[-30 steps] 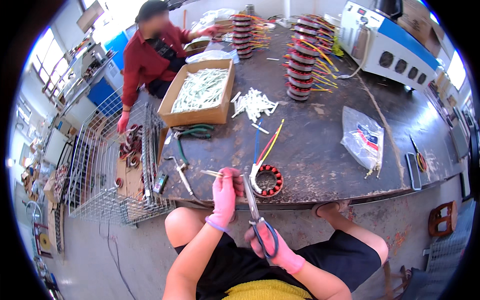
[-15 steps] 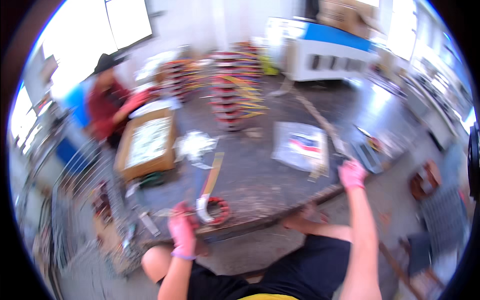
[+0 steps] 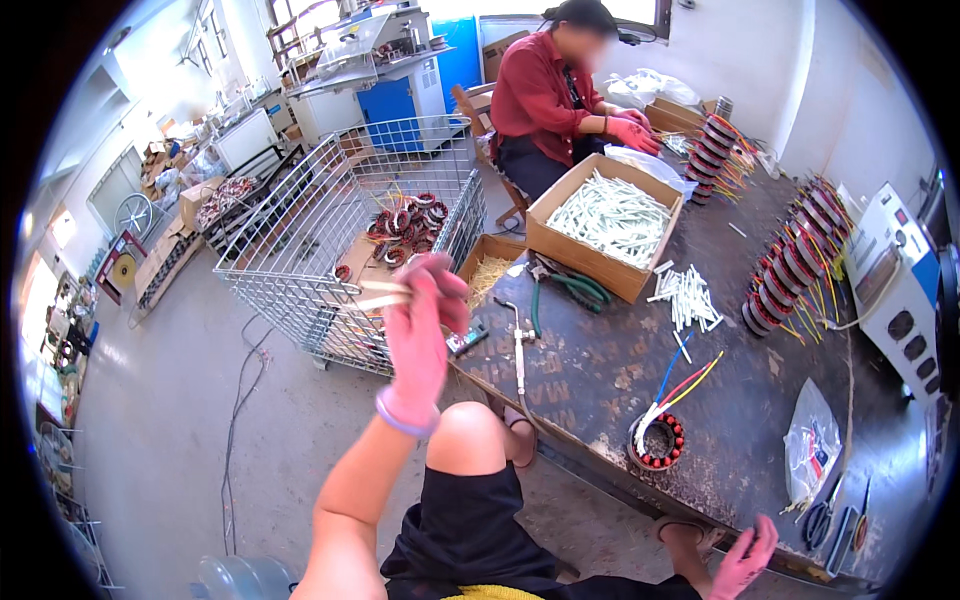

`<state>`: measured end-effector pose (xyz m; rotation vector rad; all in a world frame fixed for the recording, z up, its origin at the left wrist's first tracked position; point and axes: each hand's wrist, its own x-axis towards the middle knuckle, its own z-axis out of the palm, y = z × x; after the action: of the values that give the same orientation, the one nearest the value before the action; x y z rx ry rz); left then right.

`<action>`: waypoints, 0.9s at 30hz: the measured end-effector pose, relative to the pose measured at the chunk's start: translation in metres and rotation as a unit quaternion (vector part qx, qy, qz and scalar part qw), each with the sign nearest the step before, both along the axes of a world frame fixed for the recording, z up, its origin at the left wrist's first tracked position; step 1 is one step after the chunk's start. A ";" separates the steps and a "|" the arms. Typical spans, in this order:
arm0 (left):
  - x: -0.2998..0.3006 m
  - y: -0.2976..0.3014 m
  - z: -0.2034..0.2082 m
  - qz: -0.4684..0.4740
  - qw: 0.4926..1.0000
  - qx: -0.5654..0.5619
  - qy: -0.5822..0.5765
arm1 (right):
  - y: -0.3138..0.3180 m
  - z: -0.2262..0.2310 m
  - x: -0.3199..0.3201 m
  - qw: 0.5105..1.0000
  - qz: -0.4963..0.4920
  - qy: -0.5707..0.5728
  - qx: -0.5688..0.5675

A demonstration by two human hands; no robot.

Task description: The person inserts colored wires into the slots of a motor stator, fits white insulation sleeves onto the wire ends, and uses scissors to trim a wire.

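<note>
While the dark table (image 3: 590,400) carries most of the work, the wire cage (image 3: 465,215) stands on the floor (image 3: 200,420) beyond its left edge, presumably so that bulk parts take no room on the surface. The cardboard box (image 3: 575,252) sits along that left edge, open at the top, likely so its white tubes (image 3: 615,220) can be picked out easily. Toward the far edge rises a tall stack of wound rings (image 3: 770,290), piled, it seems, to save space.

The left hand (image 3: 425,320) is raised off the near-left corner, fingers drawn together in a pinch. The right hand (image 3: 745,555) is by the near edge, loosely open, nothing visible in it; whether it touches the table I cannot tell.

A gas torch (image 3: 520,345) lies near the near-left corner. The single wound ring (image 3: 661,463) lies just inside the near edge, its coloured leads (image 3: 673,368) pointing inward, perhaps to keep them from hanging over. Scissors (image 3: 819,522) rest toward the near-right corner. Smallest, pale slivers (image 3: 384,300) protrude from the left hand's pinch, gripped at one end, which probably leaves their length free.
</note>
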<state>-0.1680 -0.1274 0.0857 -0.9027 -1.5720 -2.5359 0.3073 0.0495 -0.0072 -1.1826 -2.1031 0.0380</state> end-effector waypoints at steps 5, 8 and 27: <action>-0.171 0.006 -0.072 0.070 0.928 -0.357 0.080 | -0.015 0.000 -0.081 0.981 0.154 0.060 -0.098; -0.185 0.025 -0.133 0.087 0.600 -0.771 0.194 | -0.024 0.003 -0.110 0.976 0.183 0.059 -0.105; 0.096 0.135 -0.108 -0.264 0.554 -0.297 0.731 | 0.037 -0.053 -0.166 0.925 0.115 0.274 -0.235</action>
<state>-0.0723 0.0081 -0.0221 -2.6762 -1.3089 -0.2776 0.1412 0.0863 -0.0601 -1.0169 -1.7483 0.9207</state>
